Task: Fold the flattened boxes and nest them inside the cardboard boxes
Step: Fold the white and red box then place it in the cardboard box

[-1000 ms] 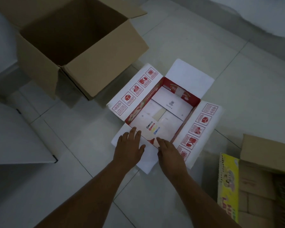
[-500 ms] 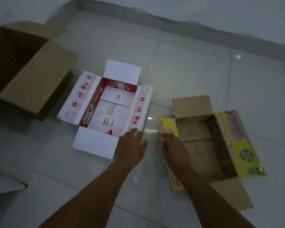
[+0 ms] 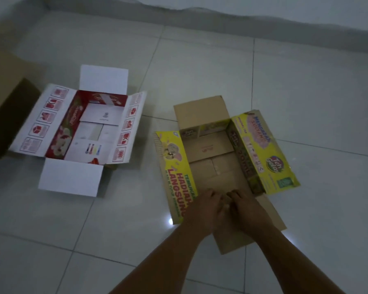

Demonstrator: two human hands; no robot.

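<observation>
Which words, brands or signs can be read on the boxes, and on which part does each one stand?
"HADIAH LANGSUNG": left flap of the yellow box.
"Teh Gelas": round green logo on its right flap.
"MEMBADAH" (uncertain), on its right flap: blurred.
Red handling pictograms on the white flaps of the red box: signs only, no legible words.
Small print elsewhere: too blurred to read.

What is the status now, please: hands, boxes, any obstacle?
Left hand and right hand side by side at yellow box near edge. Red-white box open, apart. Nothing in the way.
</observation>
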